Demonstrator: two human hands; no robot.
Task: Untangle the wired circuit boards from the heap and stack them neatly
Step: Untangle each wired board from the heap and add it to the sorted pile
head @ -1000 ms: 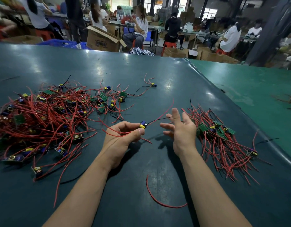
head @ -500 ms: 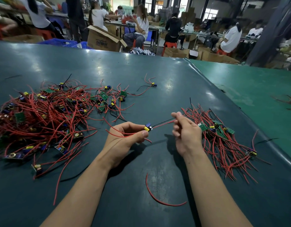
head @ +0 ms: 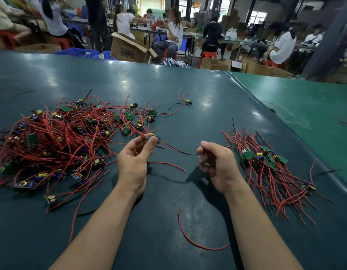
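Dark green table (head: pixel 188 90), glossy. Loose red wire (head: pixel 196 243) lies curved near the bottom centre, between the forearms. One stray board (head: pixel 188 102) with wires sits alone farther back, apart from both piles. Cardboard box (head: pixel 129 48) and seated people behind the table's far edge.

Heap (head: pixel 57 141) on the left: dense tangle of red wires with small green boards, yellow and blue parts poking out. Sorted stack (head: pixel 270 166) on the right, wires roughly aligned, boards bunched at its upper end.

Left hand (head: pixel 134 162) pinches a small circuit board (head: pixel 152 137) at fingertips, just beside the heap's right edge; some of its red wires still run into the heap. Right hand (head: pixel 217 164) curled, gripping the board's black wire (head: pixel 180 152), which spans between the hands.
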